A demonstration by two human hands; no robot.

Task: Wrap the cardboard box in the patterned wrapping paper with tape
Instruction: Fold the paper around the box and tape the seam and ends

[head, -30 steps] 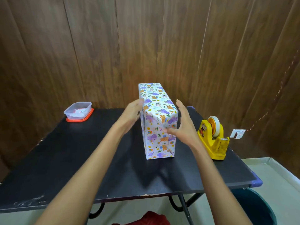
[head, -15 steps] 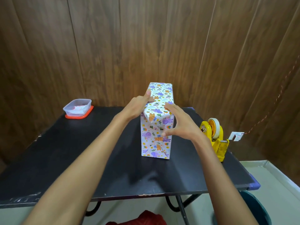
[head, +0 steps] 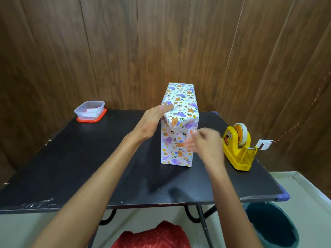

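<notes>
Near the middle of the black table [head: 89,167] the cardboard box [head: 176,145] stands fully covered in patterned paper, near-end flaps folded down (tape there I cannot make out). The left hand [head: 154,120] presses flat-fingered on its top edge. The right hand [head: 204,144] is blurred beside the near face, grip unreadable. Probably only sealing with the tape dispenser [head: 236,149] remains

Dark wood-panelled walls [head: 111,51] rise behind a black table [head: 89,158] on pale floor [head: 304,187].
</notes>
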